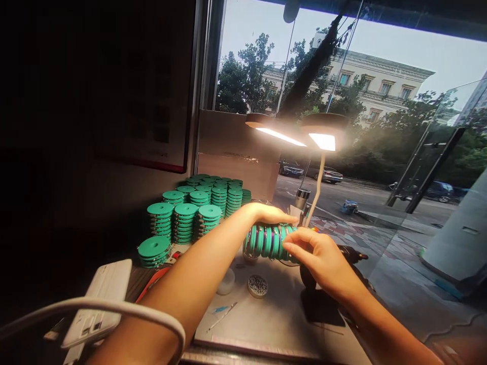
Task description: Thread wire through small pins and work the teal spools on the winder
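Row of green spools (268,241) sits above the worktop (251,329), between my two hands. Long axis near level, running left to right across my view; disc faces look sideways, rims face me. The left end is clear of my fingers, the right end tucks in by my right hand. Can't tell from here what carries its weight; black stand (323,309) is below right.

Left hand (268,213): laid over the top of the row, back up, fingers stretched out along the axis toward the right end. Undersides hidden, can't tell how firm a hold.

Right hand (321,256): thumb and index nearly together at the right-end rims, thin gap. Can't tell if anything's pinched.

Spool stacks (186,220) stand far left with disc axes vertical, square to the row. Bead dish (257,286) sits below the row, nearer me.
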Action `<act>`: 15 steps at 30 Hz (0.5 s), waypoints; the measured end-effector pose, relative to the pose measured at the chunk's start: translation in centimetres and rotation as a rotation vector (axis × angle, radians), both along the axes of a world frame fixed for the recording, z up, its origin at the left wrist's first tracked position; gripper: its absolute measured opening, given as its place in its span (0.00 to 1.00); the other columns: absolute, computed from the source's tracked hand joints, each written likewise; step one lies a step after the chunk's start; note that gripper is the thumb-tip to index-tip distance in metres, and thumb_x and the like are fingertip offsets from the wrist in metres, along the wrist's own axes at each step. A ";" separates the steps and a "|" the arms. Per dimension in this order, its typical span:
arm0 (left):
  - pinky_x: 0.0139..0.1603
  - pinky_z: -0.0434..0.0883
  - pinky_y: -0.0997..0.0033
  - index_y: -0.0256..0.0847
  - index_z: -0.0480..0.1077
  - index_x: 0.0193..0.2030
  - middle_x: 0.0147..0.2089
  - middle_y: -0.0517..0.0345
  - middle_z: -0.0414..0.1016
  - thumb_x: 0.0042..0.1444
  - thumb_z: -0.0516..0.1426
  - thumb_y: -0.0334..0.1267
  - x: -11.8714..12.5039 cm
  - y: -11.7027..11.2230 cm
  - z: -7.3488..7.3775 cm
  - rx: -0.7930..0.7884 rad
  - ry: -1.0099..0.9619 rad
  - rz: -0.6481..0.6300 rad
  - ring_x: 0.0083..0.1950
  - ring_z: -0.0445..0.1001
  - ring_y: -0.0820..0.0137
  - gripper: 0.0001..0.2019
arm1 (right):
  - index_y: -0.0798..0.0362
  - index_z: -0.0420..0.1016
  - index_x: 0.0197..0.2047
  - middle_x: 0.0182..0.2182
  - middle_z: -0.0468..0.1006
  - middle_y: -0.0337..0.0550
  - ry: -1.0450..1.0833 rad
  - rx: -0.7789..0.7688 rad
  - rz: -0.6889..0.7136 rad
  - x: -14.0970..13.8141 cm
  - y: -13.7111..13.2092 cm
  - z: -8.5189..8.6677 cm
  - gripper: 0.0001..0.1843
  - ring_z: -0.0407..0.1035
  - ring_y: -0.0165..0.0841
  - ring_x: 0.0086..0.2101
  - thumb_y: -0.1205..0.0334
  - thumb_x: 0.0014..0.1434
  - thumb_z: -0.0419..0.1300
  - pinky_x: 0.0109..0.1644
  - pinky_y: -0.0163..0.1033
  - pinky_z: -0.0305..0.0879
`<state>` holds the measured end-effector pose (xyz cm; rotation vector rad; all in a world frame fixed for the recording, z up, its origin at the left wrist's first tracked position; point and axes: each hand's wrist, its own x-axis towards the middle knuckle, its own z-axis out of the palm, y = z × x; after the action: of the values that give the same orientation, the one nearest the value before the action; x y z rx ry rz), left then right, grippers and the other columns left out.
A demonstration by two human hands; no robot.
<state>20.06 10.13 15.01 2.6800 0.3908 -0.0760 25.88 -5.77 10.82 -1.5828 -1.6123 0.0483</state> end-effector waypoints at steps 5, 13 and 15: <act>0.56 0.55 0.66 0.44 0.62 0.52 0.60 0.60 0.57 0.47 0.42 0.61 -0.2 -0.3 0.2 -0.014 0.003 0.025 0.58 0.57 0.62 0.31 | 0.54 0.69 0.25 0.23 0.70 0.39 -0.023 -0.075 0.026 0.3 -0.2 0.4 0.09 0.63 0.31 0.26 0.61 0.52 0.53 0.30 0.37 0.58; 0.56 0.55 0.64 0.41 0.61 0.53 0.61 0.55 0.55 0.47 0.41 0.62 -0.3 -0.9 0.5 -0.032 0.020 0.057 0.56 0.59 0.62 0.34 | 0.53 0.70 0.25 0.25 0.69 0.40 -0.156 -0.060 0.032 0.6 -0.5 0.1 0.09 0.62 0.33 0.30 0.61 0.53 0.52 0.34 0.38 0.57; 0.55 0.56 0.63 0.40 0.61 0.53 0.60 0.53 0.56 0.47 0.41 0.62 -0.4 -1.1 0.5 -0.036 0.025 0.069 0.56 0.60 0.62 0.34 | 0.53 0.70 0.25 0.25 0.69 0.40 -0.158 -0.055 0.038 0.7 -0.5 0.1 0.09 0.63 0.33 0.30 0.61 0.53 0.52 0.34 0.38 0.57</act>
<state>19.69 9.04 15.56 2.6298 0.4851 -0.0957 26.55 -6.28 10.87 -1.6326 -1.7768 -0.0128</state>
